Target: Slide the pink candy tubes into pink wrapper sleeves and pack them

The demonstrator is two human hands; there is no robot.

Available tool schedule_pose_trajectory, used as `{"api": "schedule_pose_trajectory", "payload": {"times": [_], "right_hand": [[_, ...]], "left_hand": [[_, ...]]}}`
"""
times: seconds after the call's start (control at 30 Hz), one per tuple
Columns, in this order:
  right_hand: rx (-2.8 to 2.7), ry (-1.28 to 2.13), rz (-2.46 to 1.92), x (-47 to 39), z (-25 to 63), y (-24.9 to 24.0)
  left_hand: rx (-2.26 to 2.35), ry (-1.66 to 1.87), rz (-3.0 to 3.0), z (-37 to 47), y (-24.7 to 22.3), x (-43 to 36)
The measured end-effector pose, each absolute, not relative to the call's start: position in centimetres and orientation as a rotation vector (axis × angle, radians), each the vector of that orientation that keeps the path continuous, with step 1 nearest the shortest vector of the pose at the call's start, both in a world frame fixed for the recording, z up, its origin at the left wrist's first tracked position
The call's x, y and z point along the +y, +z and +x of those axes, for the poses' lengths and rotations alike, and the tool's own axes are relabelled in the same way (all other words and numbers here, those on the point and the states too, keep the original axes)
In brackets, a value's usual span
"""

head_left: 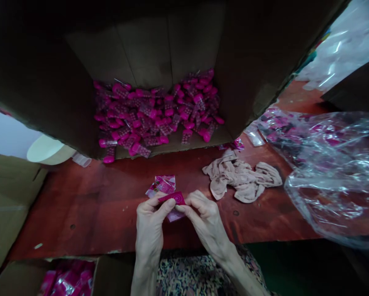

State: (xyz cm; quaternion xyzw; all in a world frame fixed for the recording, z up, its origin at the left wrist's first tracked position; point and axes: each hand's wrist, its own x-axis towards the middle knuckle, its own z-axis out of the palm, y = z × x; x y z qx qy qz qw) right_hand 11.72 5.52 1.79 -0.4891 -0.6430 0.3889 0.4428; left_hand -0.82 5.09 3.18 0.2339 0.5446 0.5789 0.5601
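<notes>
A small magenta printed packet (pixel 177 198) is held between both hands above the front part of the red table. My left hand (pixel 152 218) pinches its left end between thumb and fingers. At its right end, my right hand (pixel 203 216) is closed, with thumb and index finger pressed on the packet. A paler purple piece (pixel 174 215) shows just below the packet, between the hands. Flat pink printed wrappers (pixel 161 185) lie on the table just beyond my fingers.
A large cardboard box (pixel 249 78) holds many pink-capped small bottles (pixel 153 115). A crumpled beige cloth (pixel 241 174) lies right of my hands. Clear plastic bags (pixel 335 172) cover the right side. A white bowl (pixel 49 150) is at left; an open box with pink packets (pixel 70 279) is at lower left.
</notes>
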Motion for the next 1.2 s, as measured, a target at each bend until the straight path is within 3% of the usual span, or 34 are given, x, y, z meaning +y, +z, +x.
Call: {"api": "schedule_pose_trajectory", "payload": {"times": [0.37, 0.73, 1.2], "right_hand": [[-1.745, 0.886, -1.141, 5.7, 11.2, 1.6], [-1.39, 1.373, -1.342, 5.9, 10.8, 2.7], [-1.955, 0.894, -1.217, 7.2, 9.3, 2.0]], "left_hand": [[1.201, 1.389, 0.2, 0.1, 2.7, 5.5], [1.226, 1.403, 0.221, -1.0, 2.2, 5.4], [1.216, 1.496, 0.208, -2.6, 1.6, 5.8]]}}
